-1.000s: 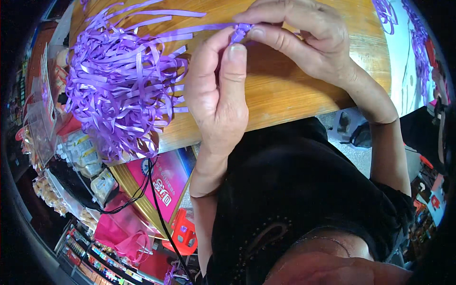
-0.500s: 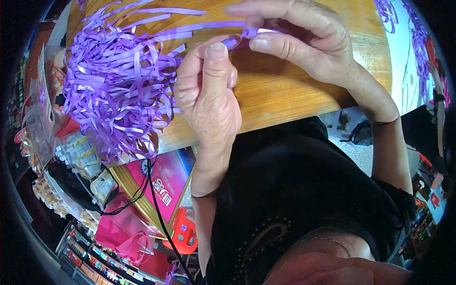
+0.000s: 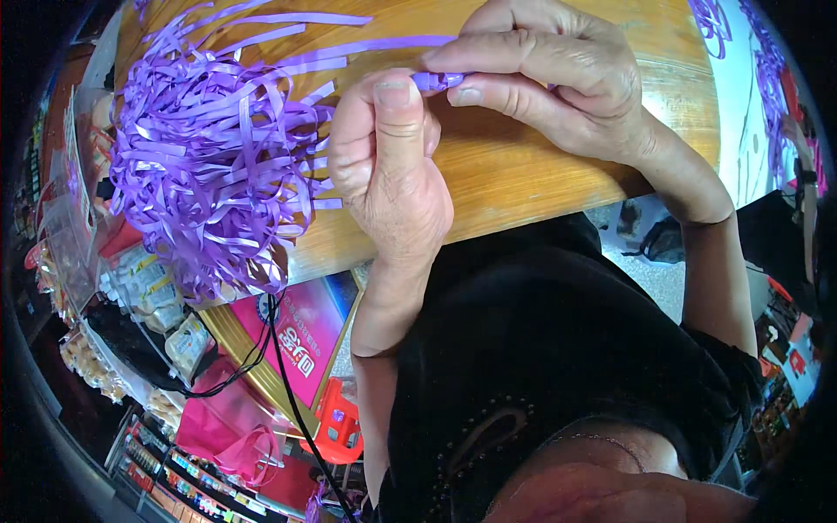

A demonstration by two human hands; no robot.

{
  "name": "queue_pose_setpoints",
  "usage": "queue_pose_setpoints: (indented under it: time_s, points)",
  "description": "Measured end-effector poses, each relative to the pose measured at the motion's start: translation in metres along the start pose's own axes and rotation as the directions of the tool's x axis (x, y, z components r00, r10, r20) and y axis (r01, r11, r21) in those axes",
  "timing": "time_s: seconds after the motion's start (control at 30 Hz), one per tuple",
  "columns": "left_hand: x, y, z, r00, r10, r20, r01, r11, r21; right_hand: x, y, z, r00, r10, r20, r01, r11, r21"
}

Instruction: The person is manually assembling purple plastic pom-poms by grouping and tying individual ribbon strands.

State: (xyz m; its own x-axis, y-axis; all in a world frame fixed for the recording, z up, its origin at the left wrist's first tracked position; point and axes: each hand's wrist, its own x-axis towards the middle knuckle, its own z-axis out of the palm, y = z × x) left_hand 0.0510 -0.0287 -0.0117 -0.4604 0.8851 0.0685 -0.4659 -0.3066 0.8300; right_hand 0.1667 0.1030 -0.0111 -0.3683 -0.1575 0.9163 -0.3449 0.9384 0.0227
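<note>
Between my hands is a small folded piece of purple ribbon (image 3: pixel 438 82), partly covered by the fingers. My left hand (image 3: pixel 392 166) is closed, its thumb pressed over the curled fingers on the piece's left end. My right hand (image 3: pixel 549 78) pinches the other end between thumb and fingertips. Left of my hands, a big tangled heap of purple ribbon strips (image 3: pixel 209 157) lies on the wooden table (image 3: pixel 514 187). Several loose strips stretch from the heap along the far side, and one long strip (image 3: pixel 384 44) runs up to my right fingertips.
More purple ribbon (image 3: pixel 767 96) hangs over a white surface at the far right. Below the table's left edge are a pink sign with a gold frame (image 3: pixel 296 340), a black cable (image 3: pixel 288 375), a red plastic basket (image 3: pixel 338 423) and a pink bag (image 3: pixel 231 440). Packaged goods (image 3: pixel 144 288) stand at the left.
My right fingers have come down and closed in on the purple piece, nearer to the left thumb. My left hand has shifted slightly right.
</note>
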Motion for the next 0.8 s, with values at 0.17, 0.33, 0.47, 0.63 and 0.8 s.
queue_pose_setpoints:
  time_s: [0.17,0.33,0.47,0.63,0.8]
  points:
    - [-0.001,-0.001,-0.001,0.999,0.024,-0.034,-0.022,0.998,0.061,0.047,-0.045,-0.024,0.642,0.716,0.273,-0.752,0.657,0.047]
    - [0.0,-0.006,-0.01,0.997,0.051,0.049,-0.057,0.992,0.117,0.015,-0.01,-0.008,0.995,-0.096,0.016,0.097,0.99,-0.107]
    - [-0.001,-0.007,-0.01,0.985,0.106,0.138,-0.134,0.969,0.206,0.044,-0.047,-0.026,0.592,0.763,0.257,-0.804,0.578,0.136]
    - [-0.002,-0.01,-0.01,0.991,0.094,0.097,-0.11,0.979,0.17,0.047,-0.047,-0.026,0.563,0.787,0.252,-0.825,0.551,0.125]
    - [-0.004,-0.012,-0.009,0.989,0.114,0.097,-0.121,0.99,0.066,0.041,-0.045,-0.025,0.618,0.748,0.243,-0.782,0.617,0.088]
